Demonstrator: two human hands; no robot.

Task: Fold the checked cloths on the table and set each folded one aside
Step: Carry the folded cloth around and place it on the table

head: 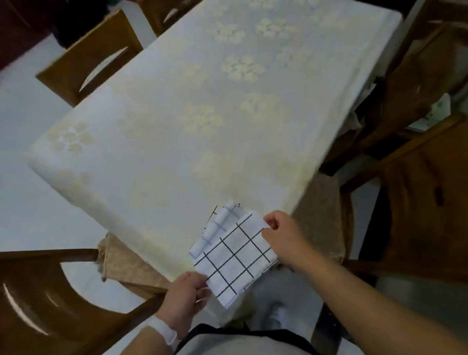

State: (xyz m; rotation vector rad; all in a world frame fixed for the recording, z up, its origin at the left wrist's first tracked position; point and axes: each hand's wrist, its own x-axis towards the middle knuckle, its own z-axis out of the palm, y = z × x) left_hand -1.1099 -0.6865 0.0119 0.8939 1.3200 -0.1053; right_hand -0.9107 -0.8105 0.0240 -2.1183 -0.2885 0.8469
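I see a white cloth with a black grid check, folded to a small rectangle, held over the near corner of the table in its pale flower-patterned tablecloth. My left hand, white band on its wrist, pinches the cloth's near corner; my right hand pinches the far corner. Brown wooden chairs stand on either side of the hands.

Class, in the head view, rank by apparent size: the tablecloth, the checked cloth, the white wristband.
1. tablecloth
2. checked cloth
3. white wristband
Apparent size only; the cloth and wristband sit nearer the camera.
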